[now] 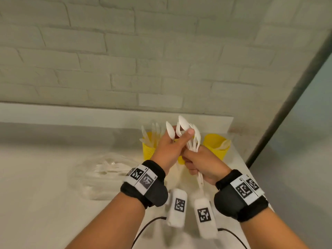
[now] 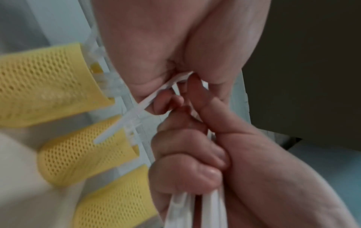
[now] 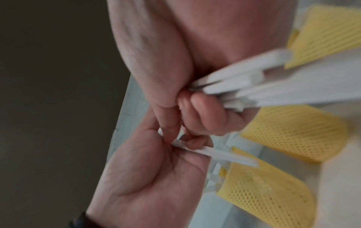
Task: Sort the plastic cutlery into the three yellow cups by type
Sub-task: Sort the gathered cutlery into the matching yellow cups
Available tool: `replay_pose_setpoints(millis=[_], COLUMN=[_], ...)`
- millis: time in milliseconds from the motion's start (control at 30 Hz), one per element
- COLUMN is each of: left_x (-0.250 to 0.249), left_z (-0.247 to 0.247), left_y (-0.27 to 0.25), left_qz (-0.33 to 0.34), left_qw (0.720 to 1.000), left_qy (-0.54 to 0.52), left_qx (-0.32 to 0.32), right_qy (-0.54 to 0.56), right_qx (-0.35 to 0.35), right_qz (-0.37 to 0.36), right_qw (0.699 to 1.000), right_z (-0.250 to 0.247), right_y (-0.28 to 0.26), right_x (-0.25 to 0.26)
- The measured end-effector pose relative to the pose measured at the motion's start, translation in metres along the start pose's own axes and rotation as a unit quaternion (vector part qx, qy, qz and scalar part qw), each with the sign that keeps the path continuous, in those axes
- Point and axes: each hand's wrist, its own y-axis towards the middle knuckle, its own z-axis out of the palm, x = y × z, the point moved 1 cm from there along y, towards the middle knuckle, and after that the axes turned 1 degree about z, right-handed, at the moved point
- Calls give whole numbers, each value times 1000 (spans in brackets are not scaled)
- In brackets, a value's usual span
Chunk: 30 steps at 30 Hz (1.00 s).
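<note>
Currently both my hands are raised over the white table point(image 1: 45, 177), meeting in front of the yellow cups. My right hand point(image 1: 204, 164) has its fingers wrapped tight round a bundle of white plastic spoons point(image 1: 193, 141); bowls fan upward toward 12 o'clock, handles stick out below the fist toward 6 o'clock. The right wrist view confirms several flat handles squeezed between curled fingers point(image 3: 207, 114) and palm.

My left hand point(image 1: 170, 150) is closed against the same bundle from 9 o'clock, thumb across the upper stems, and it pinches one spoon point(image 1: 169, 131) set slightly apart from the rest. In the left wrist view a single handle point(image 2: 125, 120) runs out of the curled fingers.

Left cup point(image 1: 149, 150) at 10 o'clock of my hands holds upright white cutlery; type unclear through blur. Middle cup point(image 1: 180, 159) is mostly hidden behind my hands. Right cup point(image 1: 215, 144) at 2 o'clock holds one piece leaning on its rim.

At 8 o'clock, a clear bag point(image 1: 100, 177) with loose white cutlery lies on the table.
</note>
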Motion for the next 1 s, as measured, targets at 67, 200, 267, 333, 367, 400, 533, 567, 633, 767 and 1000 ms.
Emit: replay_pose_setpoints(millis=[67, 200, 267, 333, 367, 400, 533, 567, 633, 767, 1000], left_x=[3, 8, 7, 5, 3, 1, -5, -5, -4, -4, -5], left_z=[14, 34, 40, 46, 50, 53, 61, 62, 64, 67, 56], left_y=[-3, -3, -1, 0, 0, 1, 4, 6, 9, 11, 11], left_qz=[-2, -38, -57, -68, -70, -72, -77, -81, -89, -107, -92], left_qw=[1000, 999, 998, 996, 995, 995, 994, 994, 993, 984, 964], left_qy=[-7, -7, -22, -33, -36, -37, -15, -13, -23, -66, -198], left_qx=[5, -6, -32, -49, -56, -63, -70, -70, -75, -125, -153], right_qy=[43, 108, 132, 129, 120, 111, 110, 115, 114, 101, 63], right_qx=[-7, -4, -8, -12, -12, -12, -14, -16, -17, -11, -4], right_qz=[10, 23, 40, 48, 47, 46, 43, 43, 44, 33, 22], right_qw=[999, 994, 990, 990, 992, 993, 993, 992, 992, 994, 998], right_z=[-11, -37, -45, -50, -52, -54, -57, -58, -60, -63, -70], right_y=[-11, -27, -30, -31, -31, -30, -26, -24, -22, -20, -26], right_x=[-8, -20, -24, -27, -28, -29, -33, -34, -37, -42, -55])
